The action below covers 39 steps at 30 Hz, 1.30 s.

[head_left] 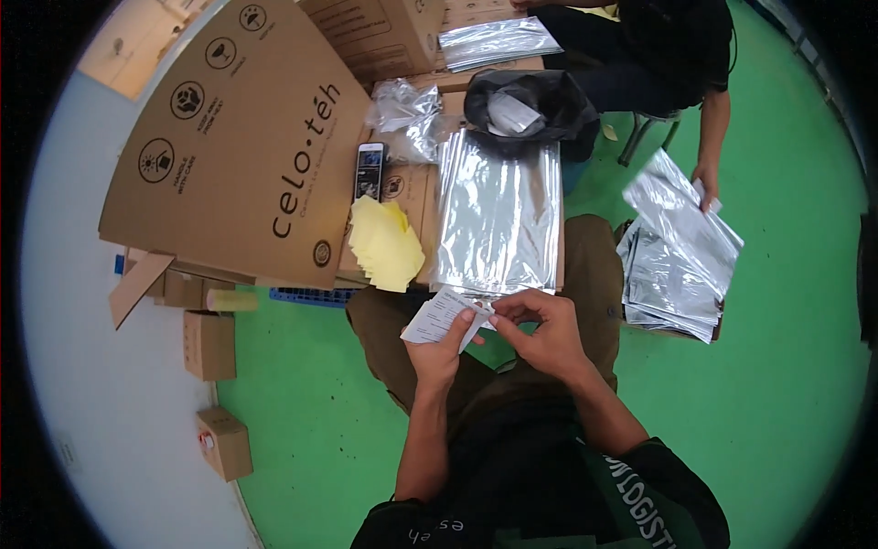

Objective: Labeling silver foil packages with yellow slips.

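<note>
the white slips (434, 320) are grasped in the left hand (436, 359), jutting leftward past its thumb; their right edge is pinched by the right hand (549, 340), angled inward. just beyond both, silver pouches (498, 220) are stacked, long axis pointed away from the body.

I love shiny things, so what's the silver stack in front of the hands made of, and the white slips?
The silver stack looks like glossy foil or foil-like plastic, I can't tell which: its creases reflect brightly. The white slips in the left hand seem to be paper: matte, thin, with dark print.
</note>
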### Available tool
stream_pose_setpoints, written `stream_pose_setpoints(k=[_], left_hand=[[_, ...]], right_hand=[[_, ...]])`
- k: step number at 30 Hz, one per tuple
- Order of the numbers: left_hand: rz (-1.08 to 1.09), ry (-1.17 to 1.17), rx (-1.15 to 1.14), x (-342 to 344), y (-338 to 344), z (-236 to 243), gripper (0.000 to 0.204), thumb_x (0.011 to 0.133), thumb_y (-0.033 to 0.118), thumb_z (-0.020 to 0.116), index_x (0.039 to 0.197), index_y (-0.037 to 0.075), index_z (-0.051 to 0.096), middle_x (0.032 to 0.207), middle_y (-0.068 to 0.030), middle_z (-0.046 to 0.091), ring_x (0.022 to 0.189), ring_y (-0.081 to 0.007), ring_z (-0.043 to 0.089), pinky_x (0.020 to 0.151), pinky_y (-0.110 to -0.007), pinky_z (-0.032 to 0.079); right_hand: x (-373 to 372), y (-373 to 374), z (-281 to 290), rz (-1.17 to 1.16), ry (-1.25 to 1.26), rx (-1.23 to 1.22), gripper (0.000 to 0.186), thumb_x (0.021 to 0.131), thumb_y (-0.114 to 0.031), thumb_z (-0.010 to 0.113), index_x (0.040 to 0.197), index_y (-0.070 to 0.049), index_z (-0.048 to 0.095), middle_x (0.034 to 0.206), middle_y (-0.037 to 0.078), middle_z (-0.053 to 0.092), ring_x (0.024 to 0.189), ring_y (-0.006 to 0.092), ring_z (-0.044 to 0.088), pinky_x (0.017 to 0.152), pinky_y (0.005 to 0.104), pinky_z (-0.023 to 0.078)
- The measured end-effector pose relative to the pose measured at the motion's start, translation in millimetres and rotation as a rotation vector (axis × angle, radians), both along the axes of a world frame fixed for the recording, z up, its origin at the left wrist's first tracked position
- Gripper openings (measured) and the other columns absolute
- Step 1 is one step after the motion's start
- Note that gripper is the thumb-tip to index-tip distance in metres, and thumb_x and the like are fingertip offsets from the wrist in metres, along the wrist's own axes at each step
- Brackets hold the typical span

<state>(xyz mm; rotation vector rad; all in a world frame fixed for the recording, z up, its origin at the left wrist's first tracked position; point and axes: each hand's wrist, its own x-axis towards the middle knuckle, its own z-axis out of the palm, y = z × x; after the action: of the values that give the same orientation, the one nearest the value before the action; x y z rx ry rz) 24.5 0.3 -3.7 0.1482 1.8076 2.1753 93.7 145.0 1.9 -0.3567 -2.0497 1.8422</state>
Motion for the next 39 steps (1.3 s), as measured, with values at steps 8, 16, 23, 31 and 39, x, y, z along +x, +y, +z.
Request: stream_pose_setpoints(k=[8, 16, 23, 31, 39], left_hand=[[-0.153, 0.07, -0.097, 2.3, -9.6, -3.1, 0.016, 0.081, 0.001, 0.072, 0.092, -0.005, 0.063, 0.082, -0.011, 0.067, 0.063, -0.0147, 0.062, 0.051, -0.026, 0.05], [-0.258, 0.096, -0.141, -4.9, -18.7, 9.4, 0.012, 0.079, 0.006, 0.075, 0.087, -0.003, 0.07, 0.075, -0.0056, 0.069, 0.058, -0.0079, 0.06, 0.049, -0.02, 0.046], [-0.285, 0.181, -0.219, -4.3, -21.0, 7.9, 0.012, 0.078, 0.008, 0.077, 0.084, -0.001, 0.071, 0.069, -0.0047, 0.067, 0.056, -0.0058, 0.057, 0.048, -0.02, 0.043], [-0.341, 0.16, -0.24, -6.5, -24.5, 12.4, 0.012, 0.077, 0.004, 0.076, 0.084, -0.003, 0.07, 0.07, -0.0068, 0.067, 0.056, -0.0092, 0.058, 0.048, -0.021, 0.045], [-0.315, 0.12, -0.196, -4.4, -25.4, 7.3, 0.01, 0.078, 0.005, 0.076, 0.084, -0.001, 0.072, 0.068, -0.0035, 0.067, 0.055, -0.005, 0.056, 0.048, -0.019, 0.042]], right_hand=[[2.6, 0.9, -2.1, 0.104, -0.109, -0.127, 0.017, 0.083, -0.009, 0.069, 0.091, 0.005, 0.07, 0.081, 0.01, 0.07, 0.073, 0.0108, 0.066, 0.066, 0.0257, 0.054], [5.7, 9.5, 3.4, 0.305, -0.099, -0.474, 0.013, 0.085, -0.002, 0.068, 0.095, 0.006, 0.069, 0.085, 0.009, 0.069, 0.077, 0.0119, 0.065, 0.068, 0.0245, 0.053], [5.6, 7.7, -1.0, 0.312, -0.132, -0.484, 0.013, 0.085, -0.004, 0.069, 0.094, 0.006, 0.068, 0.08, 0.009, 0.068, 0.073, 0.012, 0.065, 0.067, 0.0248, 0.054], [7.8, 8.2, -4.0, 0.351, -0.108, -0.5, 0.014, 0.086, -0.004, 0.068, 0.096, 0.006, 0.068, 0.082, 0.009, 0.068, 0.075, 0.0118, 0.065, 0.068, 0.0246, 0.054], [10.4, 7.8, -1.2, 0.37, -0.081, -0.395, 0.017, 0.085, -0.007, 0.069, 0.097, 0.004, 0.069, 0.085, 0.008, 0.069, 0.078, 0.0111, 0.065, 0.074, 0.0267, 0.053]])
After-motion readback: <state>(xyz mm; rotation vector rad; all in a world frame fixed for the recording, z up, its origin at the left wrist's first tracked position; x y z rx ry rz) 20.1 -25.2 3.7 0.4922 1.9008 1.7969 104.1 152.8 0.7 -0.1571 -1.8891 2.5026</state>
